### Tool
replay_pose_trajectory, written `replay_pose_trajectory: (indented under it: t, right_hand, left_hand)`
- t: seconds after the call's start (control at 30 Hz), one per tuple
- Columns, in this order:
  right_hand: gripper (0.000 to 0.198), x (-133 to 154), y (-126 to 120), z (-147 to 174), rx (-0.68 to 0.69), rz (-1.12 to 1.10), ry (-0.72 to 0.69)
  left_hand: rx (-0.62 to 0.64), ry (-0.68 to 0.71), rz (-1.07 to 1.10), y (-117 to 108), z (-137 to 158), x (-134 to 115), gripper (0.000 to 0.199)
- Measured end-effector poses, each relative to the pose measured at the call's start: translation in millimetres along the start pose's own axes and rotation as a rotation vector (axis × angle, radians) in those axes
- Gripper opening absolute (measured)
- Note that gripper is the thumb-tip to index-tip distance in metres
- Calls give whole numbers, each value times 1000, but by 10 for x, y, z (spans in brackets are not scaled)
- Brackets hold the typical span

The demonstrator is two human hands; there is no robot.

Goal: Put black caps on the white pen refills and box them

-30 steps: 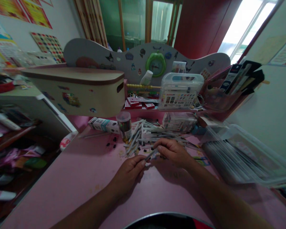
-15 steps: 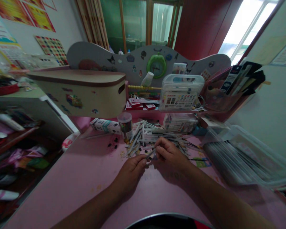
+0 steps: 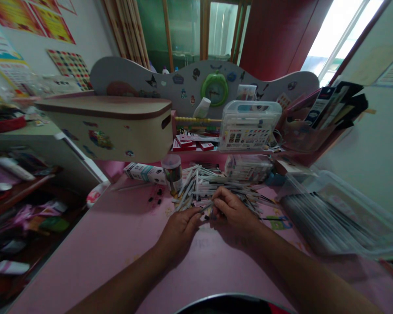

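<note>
Both hands meet over the pink desk [image 3: 144, 261], in front of a heap of slim white, grey and yellowish pens [image 3: 216, 185]. Between them is one thin grey pen [image 3: 207, 206], slightly slanted. My left hand [image 3: 179, 231] pinches its left end between thumb and forefinger. Curled fingers of my right hand [image 3: 234, 213] grip the other end and partly hide it. A small black piece [image 3: 206, 217] shows just below the pen; whether it touches a hand I cannot tell. More small black pieces [image 3: 159, 201] lie to the left.
A clear cup of pens [image 3: 172, 174] stands left of the heap, beside a long printed box [image 3: 144, 172]. At right lies a clear plastic bin [image 3: 340, 218] with many dark, slim sticks inside. The shelf above carries a beige storage box [image 3: 111, 131] and a clear handled case [image 3: 249, 126].
My left hand has shifted slightly upward, and the pen lies a little flatter between the hands. My right hand stays nearly in place. Both hands keep their hold.
</note>
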State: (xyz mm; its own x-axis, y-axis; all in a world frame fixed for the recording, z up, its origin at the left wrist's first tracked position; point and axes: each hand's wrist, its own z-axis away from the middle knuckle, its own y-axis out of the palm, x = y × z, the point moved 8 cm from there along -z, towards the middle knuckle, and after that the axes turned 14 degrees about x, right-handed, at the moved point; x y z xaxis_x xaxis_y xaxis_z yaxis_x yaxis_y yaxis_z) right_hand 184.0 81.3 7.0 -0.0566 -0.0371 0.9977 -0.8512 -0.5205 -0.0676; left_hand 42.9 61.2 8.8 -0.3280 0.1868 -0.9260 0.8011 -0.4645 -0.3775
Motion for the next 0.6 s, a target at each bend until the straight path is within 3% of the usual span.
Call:
replay_pose_trajectory:
  t: [0.23, 0.43, 0.5, 0.6]
  right_hand:
    - [5, 127, 10, 1, 33, 278, -9]
    - [13, 424, 167, -14, 268, 1057, 102]
    - [14, 607, 121, 63, 234, 1220, 125]
    - [16, 1042, -110, 328, 50, 1305, 69]
  left_hand:
    - [-41, 55, -77, -115, 41, -73, 22]
    - [-86, 146, -375, -123, 74, -102, 23]
    - [-185, 162, -374, -187, 106, -101, 29]
    - [-260, 161, -332, -250, 146, -88, 34]
